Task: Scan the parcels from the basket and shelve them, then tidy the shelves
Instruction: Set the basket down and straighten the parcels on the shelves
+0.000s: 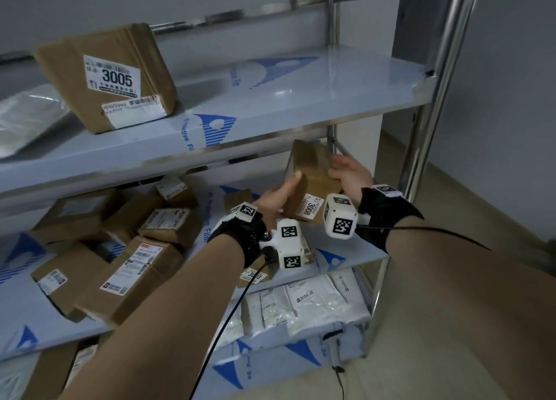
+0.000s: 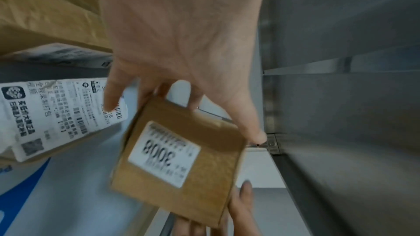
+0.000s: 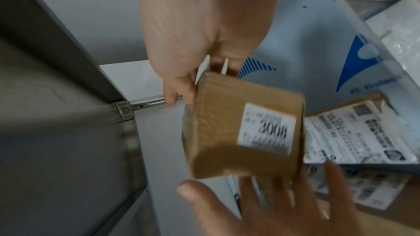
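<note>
While you hold the small brown box marked 3008 in the air over the right end of the middle shelf, both hands grip it: your left hand from the left, your right hand from the right, fingers curled around it. It could slip and drop onto the box marked 3003 if 1 hand lets go too soon.
</note>
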Available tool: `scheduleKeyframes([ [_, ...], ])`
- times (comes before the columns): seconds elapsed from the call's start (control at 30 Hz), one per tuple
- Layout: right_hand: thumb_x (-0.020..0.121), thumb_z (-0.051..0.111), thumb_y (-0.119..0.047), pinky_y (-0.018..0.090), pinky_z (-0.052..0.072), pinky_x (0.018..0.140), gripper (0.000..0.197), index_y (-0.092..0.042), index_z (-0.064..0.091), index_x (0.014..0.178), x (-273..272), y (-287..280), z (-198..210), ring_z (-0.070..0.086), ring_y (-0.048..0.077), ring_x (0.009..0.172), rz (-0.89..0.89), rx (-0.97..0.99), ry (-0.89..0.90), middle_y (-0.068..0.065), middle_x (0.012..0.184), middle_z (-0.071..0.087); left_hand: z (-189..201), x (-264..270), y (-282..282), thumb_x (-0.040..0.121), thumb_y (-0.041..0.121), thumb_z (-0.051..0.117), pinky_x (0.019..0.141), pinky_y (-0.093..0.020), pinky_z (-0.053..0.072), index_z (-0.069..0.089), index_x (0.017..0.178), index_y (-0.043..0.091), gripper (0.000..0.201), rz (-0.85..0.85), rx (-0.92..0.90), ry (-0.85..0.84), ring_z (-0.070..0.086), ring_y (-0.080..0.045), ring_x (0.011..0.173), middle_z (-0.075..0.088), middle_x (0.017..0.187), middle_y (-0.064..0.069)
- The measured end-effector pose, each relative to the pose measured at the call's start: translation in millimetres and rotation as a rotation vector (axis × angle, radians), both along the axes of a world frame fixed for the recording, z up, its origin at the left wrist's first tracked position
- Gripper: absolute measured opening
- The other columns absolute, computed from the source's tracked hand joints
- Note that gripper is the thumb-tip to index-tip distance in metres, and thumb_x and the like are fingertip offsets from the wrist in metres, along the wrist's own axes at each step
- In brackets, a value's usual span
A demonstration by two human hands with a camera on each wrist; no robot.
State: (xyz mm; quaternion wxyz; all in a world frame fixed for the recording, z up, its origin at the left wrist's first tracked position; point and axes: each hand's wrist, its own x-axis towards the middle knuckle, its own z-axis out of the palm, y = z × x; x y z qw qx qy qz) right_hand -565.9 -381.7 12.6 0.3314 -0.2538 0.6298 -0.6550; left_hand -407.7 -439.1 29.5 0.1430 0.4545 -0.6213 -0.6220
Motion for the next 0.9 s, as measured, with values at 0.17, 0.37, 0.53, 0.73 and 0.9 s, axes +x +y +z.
scheduleKeyframes([
  [0.17,0.084,0.062,0.0,0.026,0.051,0.08,0.031,0.0,0.065,0.115,4,-5,10,0.063,0.028,0.098,0.028,0.112,0.115,0.015,0.106,0.066,-19,-13,-11,0.094,0.057,0.042,0.095,-0.044,0.049,0.055,0.121,-0.001,0.065,0.035,0.088,0.028,0.062,-0.031,0.1,0.063,0.118,-0.02],
  [0.37,0.092,0.059,-0.021,0.039,0.046,0.101,0.041,-0.001,0.058,0.128,5,-18,-29,0.055,0.033,0.121,0.112,0.395,0.132,0.018,0.131,0.058,-67,-20,-20,0.1,0.018,0.045,0.046,-0.019,0.038,0.052,0.079,0.009,0.023,-0.204,-0.215,-0.413,0.048,-0.011,0.058,0.053,0.078,-0.005],
  [0.53,0.094,0.056,-0.018,0.04,0.044,0.105,0.036,0.002,0.061,0.123,0,-22,-50,0.056,0.033,0.122,0.106,0.377,0.025,0.02,0.13,0.059,-79,-25,-39,0.096,0.015,0.052,0.073,-0.027,0.047,0.059,0.1,-0.002,0.018,-0.238,-0.365,-0.531,0.061,-0.025,0.092,0.061,0.106,-0.011],
  [0.73,0.093,0.053,-0.018,0.025,0.05,0.079,0.025,-0.004,0.069,0.107,-11,-21,-47,0.062,0.018,0.095,0.018,0.296,-0.081,0.008,0.118,0.068,-92,-36,-38,0.093,-0.008,0.049,0.103,-0.043,0.04,0.023,0.149,0.004,0.063,-0.25,-0.018,-0.196,0.047,-0.037,0.127,0.042,0.142,-0.015],
  [0.9,0.103,0.038,-0.016,0.011,0.035,0.054,0.039,0.004,0.05,0.134,-6,-26,-49,0.052,0.023,0.125,0.129,0.367,-0.054,0.012,0.139,0.053,-90,-34,-44,0.091,0.007,0.054,0.077,-0.033,0.048,0.056,0.111,-0.001,0.022,-0.336,-0.156,-0.335,0.057,-0.028,0.091,0.059,0.103,-0.017],
])
